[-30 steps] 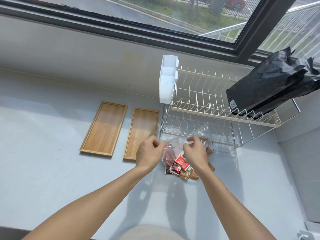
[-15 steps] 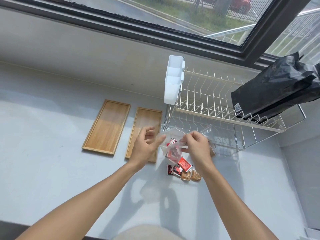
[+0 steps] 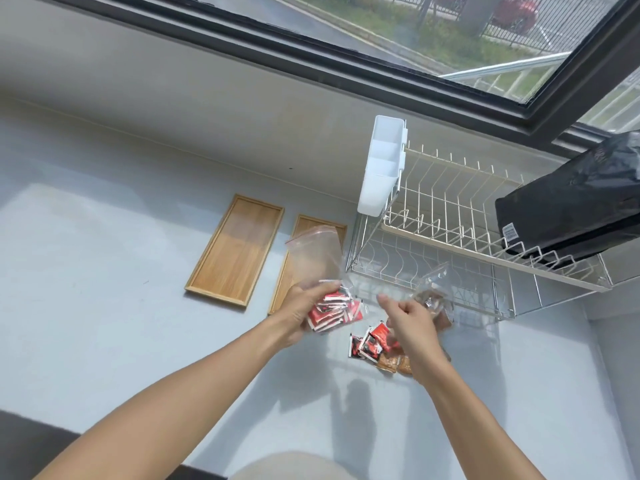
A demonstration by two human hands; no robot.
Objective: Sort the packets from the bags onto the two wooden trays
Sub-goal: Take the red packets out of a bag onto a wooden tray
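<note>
The left hand grips the clear zip bag of red packets. The right hand is loose and empty. Tip the bag gently over the right wooden tray.

Both forearms bare up to the frame edge, no sleeve visible on either. Left hand and right hand: no gloves, rings, watch or wristband showing. Wrists plain, no straps or markings. Fingernails too small to make out. At bottom centre a rounded beige fabric patch pokes into view, smooth, no print or seams visible; looks like the person's clothing, but can't tell which garment. That's all of the body in frame.
</note>
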